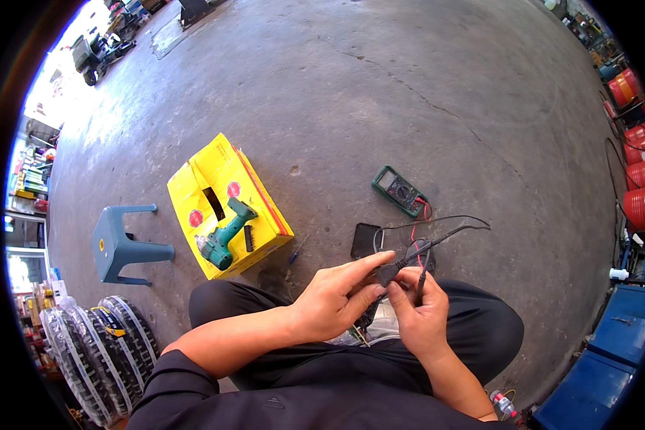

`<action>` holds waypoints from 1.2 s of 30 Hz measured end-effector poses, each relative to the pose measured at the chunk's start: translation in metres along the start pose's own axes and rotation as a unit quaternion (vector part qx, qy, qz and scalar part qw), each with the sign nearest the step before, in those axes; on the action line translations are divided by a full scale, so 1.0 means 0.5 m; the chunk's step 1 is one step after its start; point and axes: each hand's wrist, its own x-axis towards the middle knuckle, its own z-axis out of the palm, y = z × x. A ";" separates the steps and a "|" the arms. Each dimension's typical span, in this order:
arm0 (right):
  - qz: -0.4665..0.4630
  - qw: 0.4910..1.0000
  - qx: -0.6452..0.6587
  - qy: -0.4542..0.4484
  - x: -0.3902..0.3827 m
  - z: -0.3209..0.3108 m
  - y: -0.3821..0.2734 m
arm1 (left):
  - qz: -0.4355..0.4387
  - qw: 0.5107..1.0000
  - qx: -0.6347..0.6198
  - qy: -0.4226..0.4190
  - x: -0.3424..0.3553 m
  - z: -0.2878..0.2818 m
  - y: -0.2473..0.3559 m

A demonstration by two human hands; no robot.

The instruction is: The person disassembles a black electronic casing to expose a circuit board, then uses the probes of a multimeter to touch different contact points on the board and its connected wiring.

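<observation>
My left hand is closed with its thumb and fingers on a black plug, whose black cable runs off to the right. Close against it, my right hand pinches a black test probe; its tip is hidden by the fingers. A dark part with thin wires shows below the hands, partly covered by them. Farther off lies a green and black multimeter, with a red lead running from it toward my hands. A flat black piece rests on the floor.
A teal cordless power tool without a visible battery and a small black strip lie on a yellow box. Left are a blue stool and wrapped tyres. Red drums and a blue cabinet line the right.
</observation>
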 end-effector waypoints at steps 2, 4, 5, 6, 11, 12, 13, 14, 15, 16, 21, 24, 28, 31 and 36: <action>-0.025 0.999 0.029 -0.009 0.000 0.001 0.000 | 0.013 1.000 0.009 -0.012 0.000 -0.002 -0.001; -0.051 0.997 0.057 -0.015 0.002 0.002 0.003 | 0.007 1.000 0.012 -0.023 0.001 -0.006 0.002; -0.064 0.995 0.069 -0.016 0.003 0.002 0.006 | -0.007 1.000 0.010 -0.029 0.001 -0.008 0.007; -0.076 0.994 0.082 -0.018 0.005 0.003 0.010 | -0.020 0.999 0.009 -0.034 0.001 -0.009 0.010; 0.004 0.997 0.073 0.000 -0.002 0.009 0.037 | 0.021 0.999 0.042 -0.025 -0.003 0.007 -0.014; 0.026 0.996 0.089 0.001 -0.003 0.012 0.037 | 0.030 0.998 0.050 -0.021 -0.004 0.009 -0.018; 0.061 0.989 0.133 -0.007 -0.004 0.014 0.035 | 0.040 0.997 0.063 -0.009 -0.005 0.011 -0.019; 0.095 0.980 0.176 -0.015 -0.004 0.015 0.028 | 0.050 0.996 0.077 0.003 -0.006 0.012 -0.020; 0.129 0.967 0.218 -0.019 -0.004 0.012 0.025 | 0.062 0.994 0.089 0.011 -0.002 0.017 -0.021; 0.131 0.961 0.244 -0.018 -0.005 0.012 0.029 | 0.067 0.993 0.096 0.028 -0.001 0.022 -0.018; 0.119 0.954 0.276 0.020 -0.006 0.028 0.017 | 0.097 0.983 0.112 0.105 -0.001 0.041 -0.014; 0.109 0.965 0.238 0.014 -0.005 0.028 0.022 | 0.081 0.983 0.112 0.118 -0.007 0.040 -0.019; 0.101 0.962 0.254 0.020 -0.004 0.032 0.008 | 0.061 0.988 0.083 0.118 0.000 0.036 -0.004; 0.104 0.957 0.269 0.005 -0.007 0.022 0.010 | 0.095 0.984 0.092 0.122 0.004 0.032 -0.010; 0.122 0.945 0.305 0.004 -0.008 0.021 0.015 | 0.067 0.983 0.033 0.165 0.009 0.041 -0.003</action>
